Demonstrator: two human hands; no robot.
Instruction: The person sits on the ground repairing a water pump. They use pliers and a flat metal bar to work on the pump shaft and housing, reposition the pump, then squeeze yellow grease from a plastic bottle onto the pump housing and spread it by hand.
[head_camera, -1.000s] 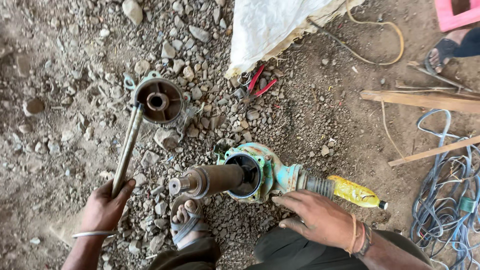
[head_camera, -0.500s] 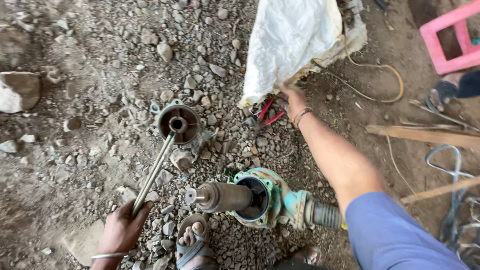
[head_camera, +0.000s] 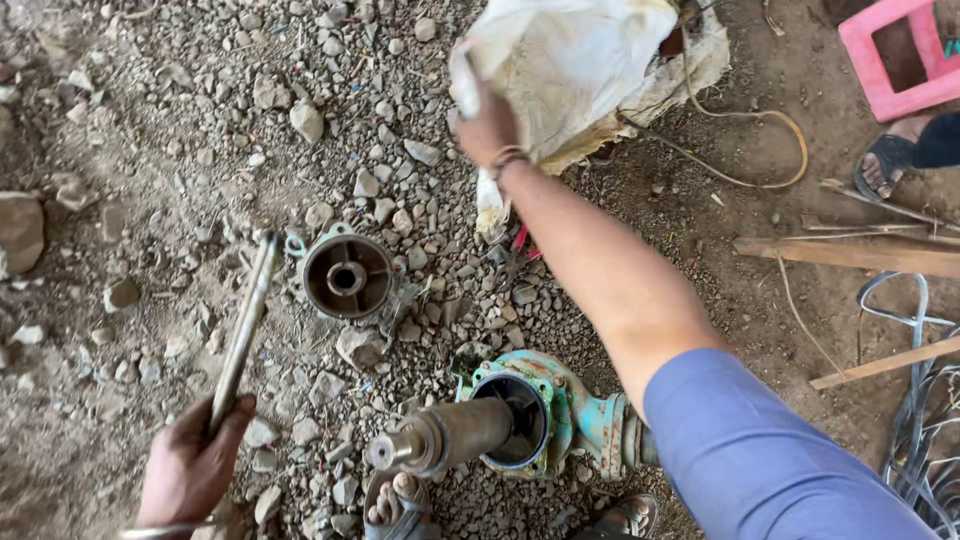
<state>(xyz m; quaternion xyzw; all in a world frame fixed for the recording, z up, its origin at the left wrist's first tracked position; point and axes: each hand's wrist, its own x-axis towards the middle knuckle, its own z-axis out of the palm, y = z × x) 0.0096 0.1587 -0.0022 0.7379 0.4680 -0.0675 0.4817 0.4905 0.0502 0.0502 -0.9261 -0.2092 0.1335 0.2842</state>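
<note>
My left hand (head_camera: 190, 465) at the bottom left grips a long metal rod (head_camera: 245, 325) that slants up to end just left of a round metal housing (head_camera: 347, 277) lying on the gravel. My right hand (head_camera: 485, 125) reaches far forward and is closed on the edge of a white sack (head_camera: 580, 60), lifting it. Red-handled pliers (head_camera: 520, 240) show partly under my forearm. Below lies a teal pump body (head_camera: 560, 415) with a rusty shaft (head_camera: 440, 438) sticking out toward my sandalled foot (head_camera: 395, 500).
The ground is loose gravel with larger stones (head_camera: 20, 230) at the left. A pink stool (head_camera: 900, 55) and another person's sandalled foot (head_camera: 885, 160) are at the top right. Wooden sticks (head_camera: 850, 255) and blue cables (head_camera: 920, 440) lie at the right.
My right hand left the pump body, stretched forward to the sack and took hold of its edge. The rod's far end came off the round housing and sits to its left.
</note>
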